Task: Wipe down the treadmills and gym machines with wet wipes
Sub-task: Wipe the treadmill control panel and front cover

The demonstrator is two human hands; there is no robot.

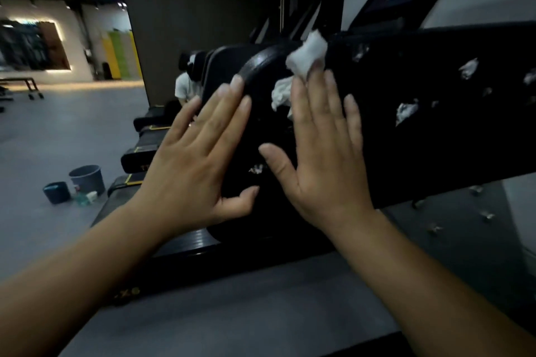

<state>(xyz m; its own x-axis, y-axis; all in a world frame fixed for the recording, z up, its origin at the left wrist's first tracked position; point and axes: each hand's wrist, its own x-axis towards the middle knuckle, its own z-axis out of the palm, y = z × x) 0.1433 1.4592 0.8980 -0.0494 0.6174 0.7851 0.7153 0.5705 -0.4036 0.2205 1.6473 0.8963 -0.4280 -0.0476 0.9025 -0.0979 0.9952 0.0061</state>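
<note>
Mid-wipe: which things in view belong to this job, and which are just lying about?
Job: wet wipe pressed by the right hand; left hand flat on the black treadmill panel; white wipe scraps stuck on it.
Lying about: grey bucket, small dark bucket and bottle on the floor; bench far left.

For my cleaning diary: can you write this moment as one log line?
left hand: flat on black machine | right hand: presses white wipe onto it | white scraps: stuck on machine
</note>
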